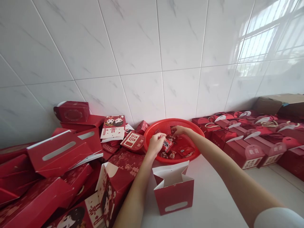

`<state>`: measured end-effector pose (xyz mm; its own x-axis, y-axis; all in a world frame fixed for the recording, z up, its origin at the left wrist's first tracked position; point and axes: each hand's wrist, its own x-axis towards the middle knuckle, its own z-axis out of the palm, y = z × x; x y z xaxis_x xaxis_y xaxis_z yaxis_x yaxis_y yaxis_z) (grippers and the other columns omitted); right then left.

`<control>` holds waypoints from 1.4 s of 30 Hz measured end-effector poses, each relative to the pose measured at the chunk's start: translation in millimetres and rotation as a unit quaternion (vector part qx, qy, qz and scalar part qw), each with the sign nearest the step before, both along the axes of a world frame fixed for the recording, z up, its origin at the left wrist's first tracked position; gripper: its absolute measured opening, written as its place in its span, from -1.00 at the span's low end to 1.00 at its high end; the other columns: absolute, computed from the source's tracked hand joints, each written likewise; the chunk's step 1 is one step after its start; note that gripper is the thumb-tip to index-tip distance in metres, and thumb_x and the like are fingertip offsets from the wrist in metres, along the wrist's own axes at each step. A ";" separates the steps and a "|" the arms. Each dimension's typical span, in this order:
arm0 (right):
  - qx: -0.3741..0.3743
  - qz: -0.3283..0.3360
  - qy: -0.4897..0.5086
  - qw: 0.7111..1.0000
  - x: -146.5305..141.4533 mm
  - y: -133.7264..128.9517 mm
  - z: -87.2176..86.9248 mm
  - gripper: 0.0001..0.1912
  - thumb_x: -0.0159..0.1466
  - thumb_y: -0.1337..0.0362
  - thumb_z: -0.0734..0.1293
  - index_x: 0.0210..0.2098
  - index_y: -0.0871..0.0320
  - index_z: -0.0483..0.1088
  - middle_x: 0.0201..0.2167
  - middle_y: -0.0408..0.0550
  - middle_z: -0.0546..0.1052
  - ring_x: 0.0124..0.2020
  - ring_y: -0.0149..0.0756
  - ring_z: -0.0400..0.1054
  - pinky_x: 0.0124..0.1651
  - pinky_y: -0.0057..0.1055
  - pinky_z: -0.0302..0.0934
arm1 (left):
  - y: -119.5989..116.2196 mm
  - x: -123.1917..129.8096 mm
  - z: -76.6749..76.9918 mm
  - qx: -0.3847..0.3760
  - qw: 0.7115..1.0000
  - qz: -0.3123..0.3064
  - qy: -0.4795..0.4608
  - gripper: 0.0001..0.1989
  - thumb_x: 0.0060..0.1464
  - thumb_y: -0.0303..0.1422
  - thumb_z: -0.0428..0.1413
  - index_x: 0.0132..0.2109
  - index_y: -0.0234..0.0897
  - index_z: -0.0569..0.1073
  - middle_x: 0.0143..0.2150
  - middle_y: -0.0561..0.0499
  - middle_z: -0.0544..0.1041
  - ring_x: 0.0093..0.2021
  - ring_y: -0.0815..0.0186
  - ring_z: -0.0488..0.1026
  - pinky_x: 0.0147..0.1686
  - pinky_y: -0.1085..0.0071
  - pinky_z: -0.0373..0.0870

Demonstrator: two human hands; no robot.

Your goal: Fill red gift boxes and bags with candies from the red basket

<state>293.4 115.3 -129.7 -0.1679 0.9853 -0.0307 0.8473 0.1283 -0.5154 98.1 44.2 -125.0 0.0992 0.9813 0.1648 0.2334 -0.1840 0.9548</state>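
Observation:
A red plastic basket [174, 122] stands against the tiled wall, with red packets and small wrapped sweets inside. My left hand [156, 143] is at the basket's left side, its fingers closed on a red packet [167, 145] with white lettering. Deeper in, toward the back of the basket, my right hand [178, 130] reaches down with bent fingers near the wrapped sweets [171, 138]; whether it grips anything is hard to make out. Between my forearms, in front of the basket, an open red box [175, 194] stands upright, its white inside showing at the top.
Red boxes [64, 148] and printed cartons lie piled loosely on the left. Rows of closed red boxes [244, 148] with handles stand on the right. Behind them is a brown cardboard box [270, 104]. White tiled wall [142, 47] rises behind everything.

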 end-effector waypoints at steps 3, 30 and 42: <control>-0.045 0.031 0.011 0.998 -2.9 6.6 -2.4 -0.86 0.26 0.31 0.44 -0.21 0.23 0.49 -0.34 -0.12 0.55 -0.39 -0.39 0.44 -0.32 -0.44 0.36 | -0.2 0.1 0.6 -0.008 1.000 0.000 -0.011 -0.81 -0.12 -0.45 0.08 -0.38 -0.25 0.60 -0.35 -0.04 0.65 -0.29 0.20 0.55 -0.31 0.40 0.40; 0.016 -0.036 -0.153 0.987 -22.1 1.6 -0.2 -0.73 0.39 0.19 0.36 0.02 0.19 0.44 0.02 0.04 0.49 -0.01 -0.18 0.43 0.04 -0.13 0.38 | -0.5 2.7 6.0 -0.014 0.993 0.046 -0.108 -0.86 -0.17 -0.38 0.12 -0.39 -0.25 0.54 -0.32 0.00 0.61 -0.28 0.23 0.49 -0.32 0.41 0.36; -0.091 0.007 -0.096 0.991 -8.1 9.6 -13.7 -0.71 0.41 0.17 0.34 0.05 0.18 0.42 0.01 0.03 0.48 -0.07 -0.21 0.45 -0.04 -0.20 0.43 | 2.7 1.5 1.6 0.011 0.985 0.054 -0.165 -0.85 -0.25 -0.31 0.16 -0.45 -0.26 0.55 -0.33 0.00 0.60 -0.27 0.23 0.46 -0.33 0.41 0.33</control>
<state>285.3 124.9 -143.4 -0.1546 0.9585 -0.2396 0.9310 0.0602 -0.3600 99.6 46.8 -123.4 -0.0685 0.9791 0.1916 -0.0695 -0.1963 0.9781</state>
